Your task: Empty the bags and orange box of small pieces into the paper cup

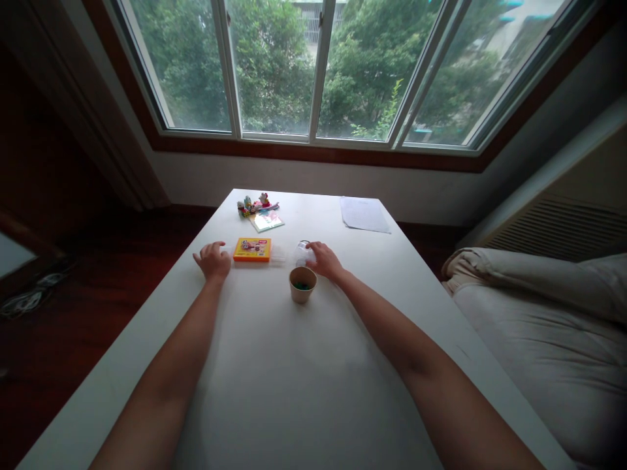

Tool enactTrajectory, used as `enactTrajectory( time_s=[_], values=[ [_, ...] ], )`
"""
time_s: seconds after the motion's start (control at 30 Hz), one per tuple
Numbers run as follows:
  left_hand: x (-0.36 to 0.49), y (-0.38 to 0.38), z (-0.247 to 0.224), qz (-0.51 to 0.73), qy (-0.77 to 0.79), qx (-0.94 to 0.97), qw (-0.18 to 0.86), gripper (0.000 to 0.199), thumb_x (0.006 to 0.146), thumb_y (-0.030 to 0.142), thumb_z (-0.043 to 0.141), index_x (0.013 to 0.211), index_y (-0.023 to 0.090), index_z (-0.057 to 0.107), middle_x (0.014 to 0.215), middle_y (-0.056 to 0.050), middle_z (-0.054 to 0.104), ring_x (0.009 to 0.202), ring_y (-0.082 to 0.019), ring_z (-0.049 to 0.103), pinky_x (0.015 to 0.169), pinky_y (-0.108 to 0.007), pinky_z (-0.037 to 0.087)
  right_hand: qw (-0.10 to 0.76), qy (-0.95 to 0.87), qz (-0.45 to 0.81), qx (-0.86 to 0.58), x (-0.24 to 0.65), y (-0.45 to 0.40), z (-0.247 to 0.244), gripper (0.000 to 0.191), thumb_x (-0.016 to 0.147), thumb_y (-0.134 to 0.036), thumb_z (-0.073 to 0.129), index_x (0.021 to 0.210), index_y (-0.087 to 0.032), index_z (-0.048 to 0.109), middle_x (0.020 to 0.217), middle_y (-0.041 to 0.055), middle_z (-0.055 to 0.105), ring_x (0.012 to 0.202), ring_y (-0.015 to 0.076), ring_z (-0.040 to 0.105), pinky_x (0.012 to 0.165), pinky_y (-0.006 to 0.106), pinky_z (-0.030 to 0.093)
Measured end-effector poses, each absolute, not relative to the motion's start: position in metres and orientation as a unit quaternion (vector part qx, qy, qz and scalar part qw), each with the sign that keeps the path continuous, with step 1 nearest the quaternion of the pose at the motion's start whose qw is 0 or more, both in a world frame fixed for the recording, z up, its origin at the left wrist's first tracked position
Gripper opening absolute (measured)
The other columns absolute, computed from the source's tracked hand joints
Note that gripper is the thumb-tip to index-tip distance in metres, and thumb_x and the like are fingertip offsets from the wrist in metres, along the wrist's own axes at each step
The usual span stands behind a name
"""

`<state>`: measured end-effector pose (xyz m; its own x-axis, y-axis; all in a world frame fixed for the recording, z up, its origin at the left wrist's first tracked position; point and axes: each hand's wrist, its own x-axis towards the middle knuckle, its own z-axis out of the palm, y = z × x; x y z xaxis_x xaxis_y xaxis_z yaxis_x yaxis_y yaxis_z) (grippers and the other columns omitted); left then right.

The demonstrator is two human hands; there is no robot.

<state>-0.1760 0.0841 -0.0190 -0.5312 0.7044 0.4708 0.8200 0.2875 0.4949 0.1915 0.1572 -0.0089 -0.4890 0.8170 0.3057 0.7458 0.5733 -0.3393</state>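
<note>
My left hand [213, 260] is at the left end of a clear plastic piece [277, 255], its fingers curled and apart; whether it grips the plastic is too small to tell. A yellow and orange box [252, 249] lies on that plastic, just right of the hand. My right hand [323, 259] has its fingers closed on a small clear container [303, 253] standing on the table. Right in front of it is a tan paper cup [300, 292] with something dark green inside.
On the white table [304, 378], small colourful figurines [254, 205] and a shiny card [267, 220] lie at the back left. White papers [365, 214] lie at the back right. A beige sofa [529, 326] stands to the right.
</note>
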Motion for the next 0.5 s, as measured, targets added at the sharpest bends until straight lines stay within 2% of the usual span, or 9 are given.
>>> enactTrajectory(
  time_s=[0.1, 0.2, 0.37, 0.5],
  values=[
    [-0.194, 0.082, -0.018, -0.352, -0.823, -0.440, 0.068, 0.035, 0.085, 0.016, 0.047, 0.114, 0.023, 0.065, 0.123, -0.011, 0.064, 0.126, -0.032, 0.047, 0.111, -0.059, 0.027, 0.245, -0.816, 0.074, -0.518, 0.181, 0.153, -0.012, 0.050, 0.091, -0.045, 0.062, 0.136, -0.023, 0.055, 0.128, 0.0133, 0.055, 0.116, 0.0274, 0.053, 0.100, 0.040, 0.044],
    [-0.207, 0.079, -0.017, -0.329, -0.828, -0.449, 0.065, 0.031, 0.086, 0.024, 0.052, 0.114, 0.023, 0.065, 0.128, -0.011, 0.061, 0.123, -0.033, 0.047, 0.105, -0.054, 0.036, 0.233, -0.804, 0.086, -0.541, 0.167, 0.148, -0.010, 0.054, 0.093, -0.056, 0.057, 0.137, -0.026, 0.055, 0.127, 0.0139, 0.053, 0.116, 0.0290, 0.054, 0.095, 0.040, 0.047],
    [-0.206, 0.075, -0.013, -0.287, -0.860, -0.417, 0.060, 0.041, 0.086, 0.051, 0.057, 0.118, 0.027, 0.065, 0.130, -0.015, 0.053, 0.122, -0.041, 0.041, 0.098, -0.058, 0.038, 0.204, -0.775, 0.121, -0.585, 0.154, 0.146, -0.007, 0.053, 0.097, -0.055, 0.048, 0.142, -0.028, 0.052, 0.122, 0.0142, 0.055, 0.109, 0.0297, 0.058, 0.091, 0.042, 0.048],
    [-0.198, 0.077, -0.015, -0.294, -0.865, -0.404, 0.046, 0.048, 0.089, 0.058, 0.049, 0.121, 0.025, 0.064, 0.127, -0.017, 0.051, 0.121, -0.039, 0.044, 0.100, -0.056, 0.038, 0.220, -0.781, 0.137, -0.568, 0.147, 0.146, -0.009, 0.052, 0.096, -0.049, 0.052, 0.142, -0.024, 0.053, 0.121, 0.0127, 0.060, 0.109, 0.0272, 0.058, 0.091, 0.038, 0.048]
  ],
)
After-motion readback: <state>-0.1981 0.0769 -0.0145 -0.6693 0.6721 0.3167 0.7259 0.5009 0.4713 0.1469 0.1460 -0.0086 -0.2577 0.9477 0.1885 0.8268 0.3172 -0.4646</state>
